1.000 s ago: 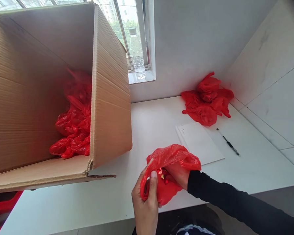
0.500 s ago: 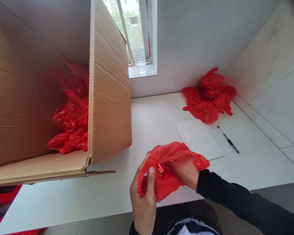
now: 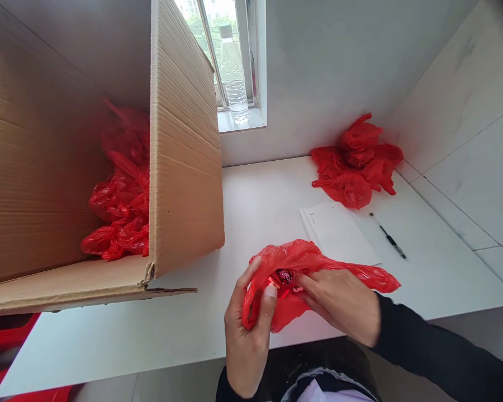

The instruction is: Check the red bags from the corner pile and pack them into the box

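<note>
Over the table's near edge I hold a red plastic bag (image 3: 302, 262) with both hands. My left hand (image 3: 245, 335) is closed on the bag's left rim, thumb pressed over the plastic. My right hand (image 3: 343, 301) has its fingertips at the bag's mouth, pinching at small shiny red wrapped pieces (image 3: 283, 277) inside; I cannot make out whether it grips one. The bag's right end trails over my right wrist. A big cardboard box (image 3: 184, 184) lies on its side to the left, with several red bags (image 3: 119, 206) inside it.
A pile of red bags (image 3: 356, 164) lies in the far right corner of the white table (image 3: 260, 206). A white sheet of paper (image 3: 337, 234) and a black pen (image 3: 388, 237) lie behind my hands. A water bottle (image 3: 232, 70) stands on the windowsill.
My right hand has drawn back out of the bag to its mouth, and the bag's right end has stretched out over my wrist. The left hand keeps its hold.
</note>
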The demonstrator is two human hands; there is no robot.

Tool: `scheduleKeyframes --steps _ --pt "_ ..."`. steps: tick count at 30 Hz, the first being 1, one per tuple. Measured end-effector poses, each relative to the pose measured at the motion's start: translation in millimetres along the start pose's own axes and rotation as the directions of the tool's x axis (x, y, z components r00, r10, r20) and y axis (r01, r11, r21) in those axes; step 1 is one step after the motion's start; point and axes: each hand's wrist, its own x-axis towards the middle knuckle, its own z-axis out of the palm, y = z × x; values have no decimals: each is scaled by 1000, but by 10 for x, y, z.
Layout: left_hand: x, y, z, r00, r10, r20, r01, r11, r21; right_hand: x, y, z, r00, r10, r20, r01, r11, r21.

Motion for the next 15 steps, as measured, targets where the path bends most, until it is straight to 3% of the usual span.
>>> scheduleKeyframes --steps 3,5,7,11,15 --pt "-28 47 -108 984 14 178 -25 998 58 -291 91 -304 973 -103 -205 103 995 -8" --pt "-27 52 -193 955 10 296 -39 995 94 -447 279 -398 951 -64 -303 24 990 -136" --pt "-1 44 -281 930 36 366 -99 983 156 -542 519 -399 964 16 -267 -71 978 -198" --pt "77 72 -429 891 210 402 -341 895 287 -565 802 -435 965 222 -139 -214 974 70" --pt "92 234 -488 832 434 347 -553 701 451 -482 677 -731 869 386 -309 -296 907 300"
